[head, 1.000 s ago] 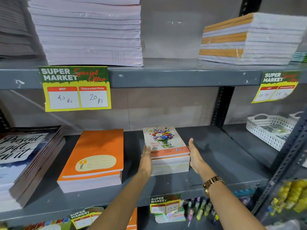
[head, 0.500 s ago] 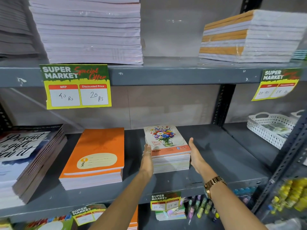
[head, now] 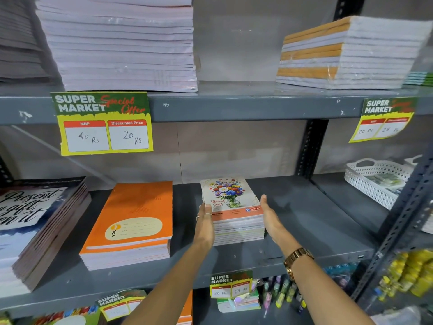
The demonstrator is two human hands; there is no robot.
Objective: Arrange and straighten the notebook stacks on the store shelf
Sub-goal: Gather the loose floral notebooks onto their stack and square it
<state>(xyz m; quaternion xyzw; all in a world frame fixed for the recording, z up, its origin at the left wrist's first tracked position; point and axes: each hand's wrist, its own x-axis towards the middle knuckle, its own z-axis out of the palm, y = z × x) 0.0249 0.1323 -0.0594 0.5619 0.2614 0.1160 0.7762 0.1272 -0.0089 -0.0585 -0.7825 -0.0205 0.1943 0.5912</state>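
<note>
A small stack of notebooks with a flower-vase cover (head: 230, 198) lies on the grey middle shelf (head: 311, 221), right of centre. My left hand (head: 205, 222) lies flat against the stack's left side, thumb at the top edge. My right hand (head: 269, 219), with a gold watch at the wrist, lies flat against the right side. The stack is held between both palms. To its left lies an orange notebook stack (head: 138, 216), slightly turned. At the far left sits a taller stack with dark lettered covers (head: 35, 221), angled to the shelf.
The upper shelf carries a tall white stack (head: 121, 48) and a white-and-orange stack (head: 346, 52). A yellow price tag (head: 103, 123) hangs from its edge. A black upright (head: 311, 148) stands behind at the right, with a white perforated basket (head: 375, 181) beyond it. Pens fill the shelf below.
Both hands stay pressed on the sides of the flower-cover stack. The stack has barely shifted; the view has dipped slightly.
</note>
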